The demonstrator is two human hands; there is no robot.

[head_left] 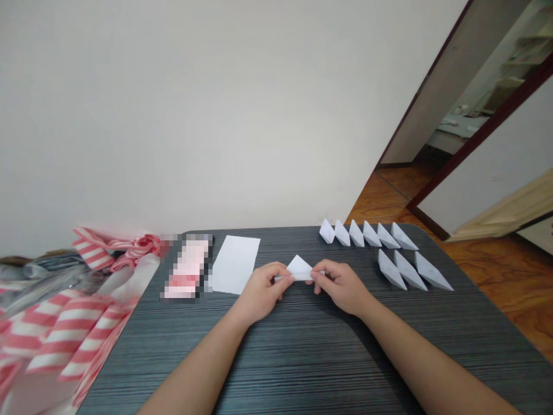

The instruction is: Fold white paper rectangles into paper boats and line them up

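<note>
A small white sheet of paper, folded to a peak like a paper hat (pixel 299 266), is pinched between my two hands above the table's middle. My left hand (pixel 264 291) grips its left end, thumb on the near side. At the right end, the thumb and fingers of my right hand (pixel 341 285) close on the folded lower band. Flat on the table, left of my left hand, lies white paper (pixel 235 264); whether it is one sheet or a stack I cannot tell. Several folded white paper boats (pixel 356 233) stand in two rows at the right.
The dark wood-grain table (pixel 276 369) meets a white wall (pixel 242 115) at its far edge. A pixelated pink rectangular item (pixel 188 268) lies at the table's left. Red-and-white striped cloth (pixel 69 328) is heaped beyond the left edge. A doorway and wooden floor (pixel 518 288) are at right.
</note>
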